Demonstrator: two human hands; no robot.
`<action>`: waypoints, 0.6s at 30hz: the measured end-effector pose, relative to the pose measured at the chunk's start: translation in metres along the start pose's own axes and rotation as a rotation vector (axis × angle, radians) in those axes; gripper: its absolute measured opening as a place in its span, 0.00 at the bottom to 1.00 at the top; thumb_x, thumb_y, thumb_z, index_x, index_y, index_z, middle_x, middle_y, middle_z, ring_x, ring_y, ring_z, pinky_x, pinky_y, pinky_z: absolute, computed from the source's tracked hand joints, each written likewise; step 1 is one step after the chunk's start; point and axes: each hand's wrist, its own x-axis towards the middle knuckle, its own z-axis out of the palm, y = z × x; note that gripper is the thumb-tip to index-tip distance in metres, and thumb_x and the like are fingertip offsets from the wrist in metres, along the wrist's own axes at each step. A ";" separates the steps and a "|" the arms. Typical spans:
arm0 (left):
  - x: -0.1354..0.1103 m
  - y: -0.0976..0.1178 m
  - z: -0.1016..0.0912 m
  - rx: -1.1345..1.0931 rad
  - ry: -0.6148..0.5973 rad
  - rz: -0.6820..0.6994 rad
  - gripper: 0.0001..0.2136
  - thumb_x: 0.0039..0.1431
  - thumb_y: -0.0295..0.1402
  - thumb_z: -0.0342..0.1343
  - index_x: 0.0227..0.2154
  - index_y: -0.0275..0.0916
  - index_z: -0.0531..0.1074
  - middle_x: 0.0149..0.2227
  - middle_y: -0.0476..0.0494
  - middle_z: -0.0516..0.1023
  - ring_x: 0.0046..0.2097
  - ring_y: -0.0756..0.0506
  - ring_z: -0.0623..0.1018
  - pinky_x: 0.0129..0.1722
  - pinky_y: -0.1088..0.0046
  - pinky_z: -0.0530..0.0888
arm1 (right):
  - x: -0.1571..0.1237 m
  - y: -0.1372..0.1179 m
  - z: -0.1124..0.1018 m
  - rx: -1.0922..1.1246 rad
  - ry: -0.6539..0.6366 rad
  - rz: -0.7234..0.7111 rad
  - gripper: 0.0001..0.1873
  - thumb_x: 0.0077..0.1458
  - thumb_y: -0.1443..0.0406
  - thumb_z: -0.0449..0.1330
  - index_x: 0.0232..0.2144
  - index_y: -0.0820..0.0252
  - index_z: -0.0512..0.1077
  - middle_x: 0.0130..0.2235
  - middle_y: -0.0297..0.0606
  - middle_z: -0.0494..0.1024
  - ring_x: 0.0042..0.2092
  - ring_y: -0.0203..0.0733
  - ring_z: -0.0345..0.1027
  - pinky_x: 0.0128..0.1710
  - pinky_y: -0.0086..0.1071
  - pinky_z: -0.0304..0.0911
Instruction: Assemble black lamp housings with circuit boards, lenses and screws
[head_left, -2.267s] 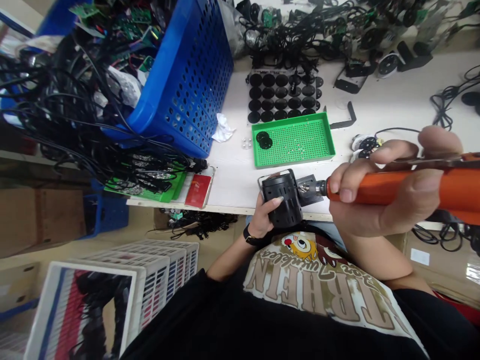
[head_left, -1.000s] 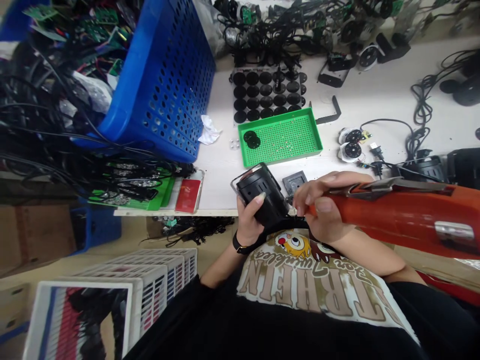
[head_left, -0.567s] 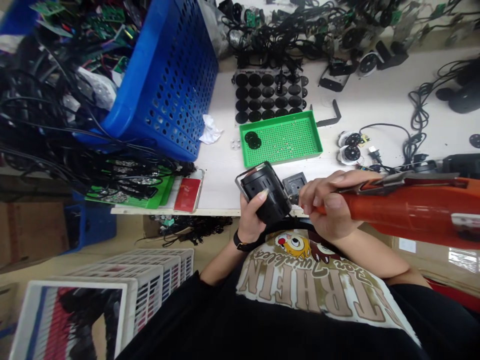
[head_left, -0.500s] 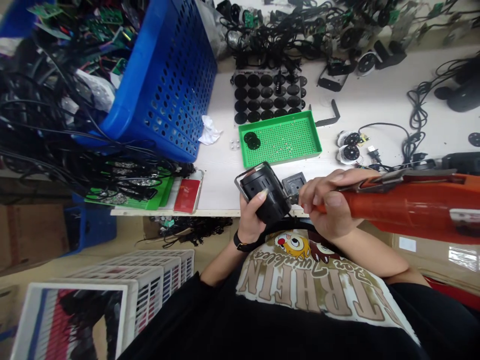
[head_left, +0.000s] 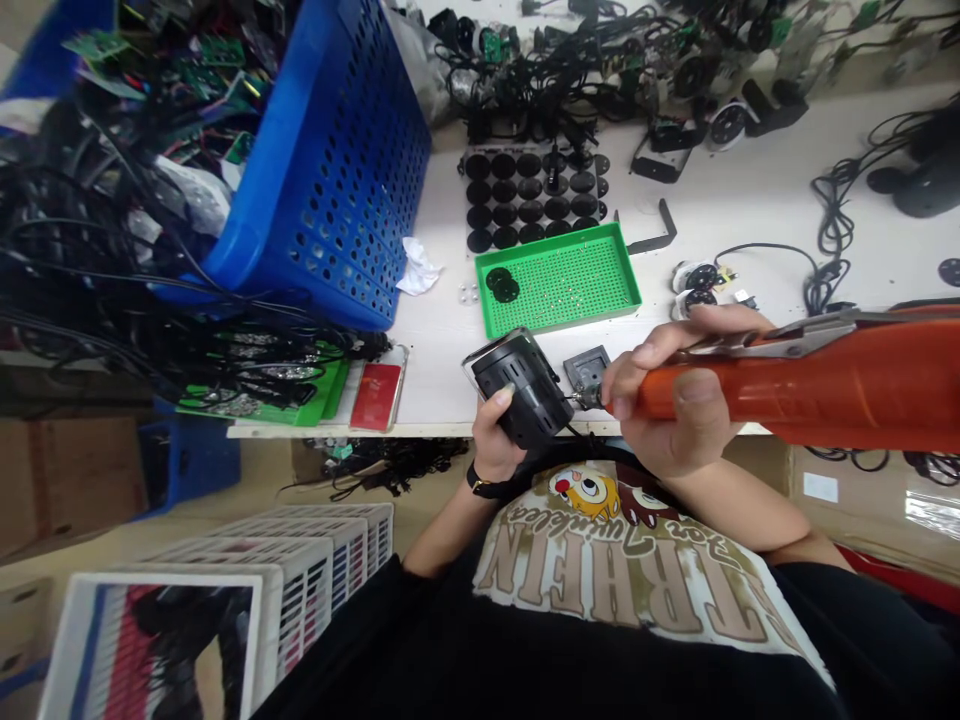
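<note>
My left hand (head_left: 495, 440) is closed around a black cylindrical housing (head_left: 521, 385), thumb on its slotted side. A bracket loops around the housing's far end. My right hand (head_left: 675, 415) grips an orange power screwdriver (head_left: 840, 395) with a metal lever along its upper side. Its bit points left at the near end of the housing, and I cannot tell whether it sits in a screw. Behind the bit, a small dark grey square block (head_left: 587, 369) lies on the table. Just beyond is a green perforated tray (head_left: 559, 285) holding black discs and scattered small screws.
A blue basket (head_left: 337, 190) heaped with cables and circuit boards stands at the left. Rows of black discs (head_left: 530, 190) lie behind the tray. A red phone-like item (head_left: 377, 395) rests near the table edge. Tangled cables (head_left: 600, 75) and parts spread along the back.
The screwdriver has swung slightly, its body sitting higher at the right. The housing has shifted a little left and turned slightly. Both hands keep their grip.
</note>
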 end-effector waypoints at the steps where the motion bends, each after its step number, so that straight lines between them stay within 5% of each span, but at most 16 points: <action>1: 0.001 0.000 0.000 -0.012 0.012 0.008 0.30 0.51 0.49 0.67 0.57 0.45 0.74 0.38 0.47 0.85 0.37 0.39 0.85 0.40 0.57 0.82 | 0.001 0.000 0.001 0.007 -0.009 0.001 0.15 0.63 0.51 0.63 0.52 0.35 0.72 0.33 0.27 0.74 0.14 0.29 0.51 0.09 0.32 0.53; 9: 0.002 0.000 -0.002 -0.051 -0.009 0.012 0.29 0.51 0.48 0.65 0.55 0.43 0.76 0.35 0.45 0.85 0.37 0.38 0.85 0.44 0.55 0.84 | 0.004 -0.002 0.001 0.031 0.002 -0.005 0.14 0.61 0.51 0.64 0.50 0.37 0.72 0.32 0.26 0.73 0.14 0.28 0.51 0.10 0.30 0.55; 18: -0.007 -0.001 -0.004 -0.072 -0.060 -0.160 0.35 0.44 0.47 0.68 0.58 0.42 0.74 0.36 0.43 0.85 0.36 0.37 0.84 0.43 0.52 0.82 | 0.012 0.004 0.002 0.006 -0.002 -0.042 0.15 0.63 0.48 0.62 0.50 0.35 0.67 0.32 0.27 0.71 0.15 0.30 0.52 0.12 0.32 0.55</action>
